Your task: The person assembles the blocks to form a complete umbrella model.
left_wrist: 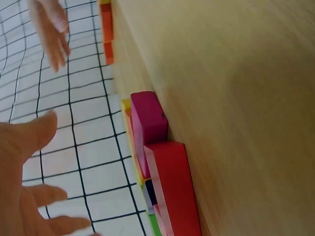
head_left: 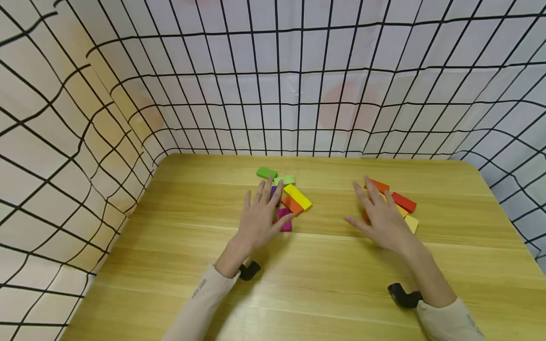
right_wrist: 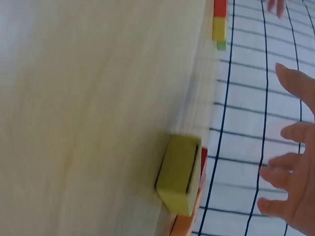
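Across a yellow-brown wood-grained bench (head_left: 324, 289), mixed-colour rectangular blocks (head_left: 292, 205) at twelve o'clock and warm-coloured rectangular blocks (head_left: 403, 202) at two lie beneath the left hand (head_left: 258, 222) and right hand (head_left: 387, 223), grips spread and empty, seemingly a reaching step whose next move calls for pinching.

Near the middle of the head view, a group of blocks (head_left: 298, 197) lies on the table (head_left: 328, 279), my left hand (head_left: 260, 221) above its left part. Right of centre lies a second group (head_left: 403, 202), beneath my right hand (head_left: 385, 223). The backdrop (head_left: 264, 52) stands behind the table, across the upper frame.
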`<state>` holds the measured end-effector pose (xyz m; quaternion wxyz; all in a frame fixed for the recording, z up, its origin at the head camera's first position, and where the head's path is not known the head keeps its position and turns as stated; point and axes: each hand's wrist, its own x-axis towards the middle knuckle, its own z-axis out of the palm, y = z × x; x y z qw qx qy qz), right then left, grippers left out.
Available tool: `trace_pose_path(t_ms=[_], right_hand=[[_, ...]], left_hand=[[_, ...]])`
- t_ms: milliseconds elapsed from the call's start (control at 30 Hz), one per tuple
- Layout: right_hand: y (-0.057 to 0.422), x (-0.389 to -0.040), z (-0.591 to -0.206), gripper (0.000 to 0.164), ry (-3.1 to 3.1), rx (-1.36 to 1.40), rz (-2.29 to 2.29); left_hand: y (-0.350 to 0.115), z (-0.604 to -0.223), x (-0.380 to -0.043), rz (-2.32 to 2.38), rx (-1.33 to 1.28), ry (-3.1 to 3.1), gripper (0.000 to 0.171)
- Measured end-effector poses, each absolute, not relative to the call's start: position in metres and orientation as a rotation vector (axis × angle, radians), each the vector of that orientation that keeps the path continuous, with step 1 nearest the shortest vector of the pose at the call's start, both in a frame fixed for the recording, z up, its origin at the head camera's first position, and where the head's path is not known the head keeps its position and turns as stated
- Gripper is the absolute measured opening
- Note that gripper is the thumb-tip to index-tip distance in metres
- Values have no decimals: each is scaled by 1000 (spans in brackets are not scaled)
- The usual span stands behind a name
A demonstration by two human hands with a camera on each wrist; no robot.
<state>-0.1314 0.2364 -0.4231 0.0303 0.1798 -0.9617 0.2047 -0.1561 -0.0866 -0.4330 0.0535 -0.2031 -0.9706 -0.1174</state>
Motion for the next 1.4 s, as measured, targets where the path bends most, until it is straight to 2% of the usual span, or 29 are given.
trace_pose_path(t_ms=[167, 367, 600, 767, 1400], right_hand=[[256, -136, -423, 91, -3006, 522, 727], [276, -143, -426, 80, -3012, 507, 826], [291, -150, -438, 73, -2999, 521, 877], [292, -151, -442, 70, -3004, 501, 883], [289, -152, -449, 63, -3018, 511, 927]], left_hand=[[-93, -433, -160, -547, -708, -2916, 85], [-101, -438, -166, -705, -816, -2882, 79], [-106, -446, -171, -861, -856, -2939, 78], [-104, -447, -171, -899, -896, -2953, 70], [-103, -450, -171, -1023, -879, -2955, 59]])
